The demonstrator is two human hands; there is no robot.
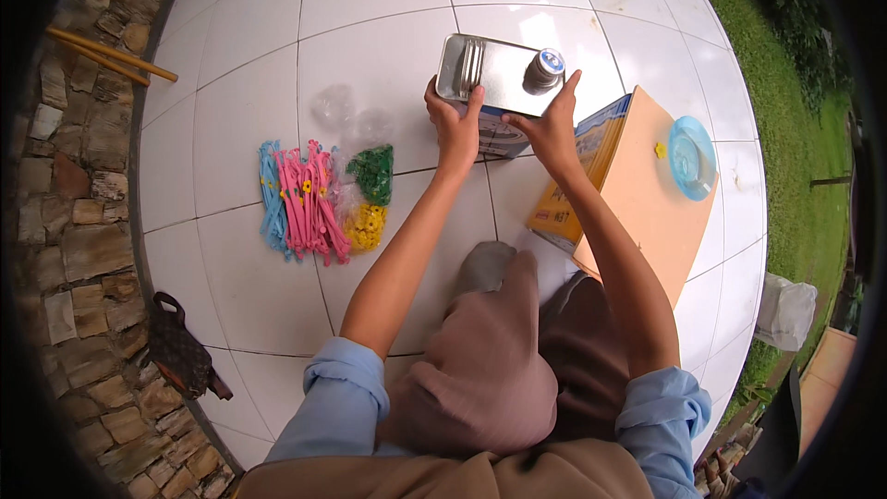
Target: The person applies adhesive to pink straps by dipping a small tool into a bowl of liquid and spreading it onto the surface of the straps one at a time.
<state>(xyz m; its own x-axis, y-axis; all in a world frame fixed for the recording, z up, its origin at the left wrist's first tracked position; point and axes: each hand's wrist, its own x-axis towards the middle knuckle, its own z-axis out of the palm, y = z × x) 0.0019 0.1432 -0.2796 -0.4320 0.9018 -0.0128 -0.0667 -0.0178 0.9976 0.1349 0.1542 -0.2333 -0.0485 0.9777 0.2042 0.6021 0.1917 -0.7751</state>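
Between my two hands is a rectangular metal can (506,69) with a silver top, a ridged carry handle and a round capped spout; its side is printed blue and white. My left hand (456,129) grips the near left corner, thumb up by the handle. On the near right corner, my right hand (552,132) presses with its thumb and fingers against the side. Whether the can's base touches the floor is hidden. Left of my left forearm lie pink plastic strips (309,199) with small yellow flowers, beside light blue strips (274,199).
Bags of green pieces (372,174) and yellow pieces (367,225) lie by the strips, near crumpled clear plastic (334,108). A yellow box and peach board (647,199) carry a blue dish (691,159) at right. A brown bag (180,346) rests by the stone wall (88,249).
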